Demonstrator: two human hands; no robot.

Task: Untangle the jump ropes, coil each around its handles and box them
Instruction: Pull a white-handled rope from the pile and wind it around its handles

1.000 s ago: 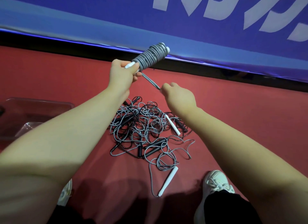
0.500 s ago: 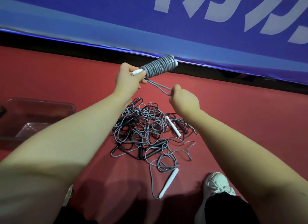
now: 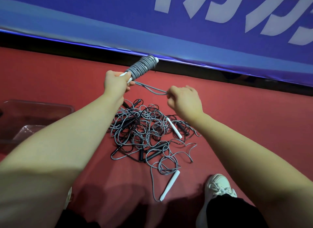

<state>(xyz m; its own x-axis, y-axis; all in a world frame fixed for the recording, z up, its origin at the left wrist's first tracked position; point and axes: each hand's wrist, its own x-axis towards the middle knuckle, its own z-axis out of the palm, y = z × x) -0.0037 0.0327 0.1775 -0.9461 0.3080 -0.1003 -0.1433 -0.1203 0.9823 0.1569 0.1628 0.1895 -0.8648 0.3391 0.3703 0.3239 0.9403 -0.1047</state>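
**Here, a coiled jump rope (image 3: 143, 66) sits between your two hands**

Your left hand (image 3: 116, 82) is closed in a fist around the near end of a pair of white handles, thumb on top. The grey cord is wound in tight turns around them, and the bundle slants up and to the right, off the floor. A white handle tip (image 3: 156, 59) pokes out at the far end of the turns.

Your right hand (image 3: 185, 100) is to the right and a little nearer, with its fingers curled. Thumb and forefinger pinch the end of a doubled loop of cord (image 3: 150, 89). That loop runs from the bottom of the coil, just beside your left thumb, down to your right hand.

Below both hands, on the red floor (image 3: 254, 126), lies the tangled pile of ropes (image 3: 135, 126), grey and black cords knotted together. A white handle (image 3: 174, 127) lies on its right side, black handles (image 3: 157, 150) lie along its near edge, and another white handle (image 3: 169, 185) trails out on a grey cord toward you.

The clear plastic box (image 3: 33, 107) stands at the left, apart from the pile. Your white shoe (image 3: 218, 183) is at the near right. A blue banner (image 3: 169, 32) with white lettering runs along the far side.
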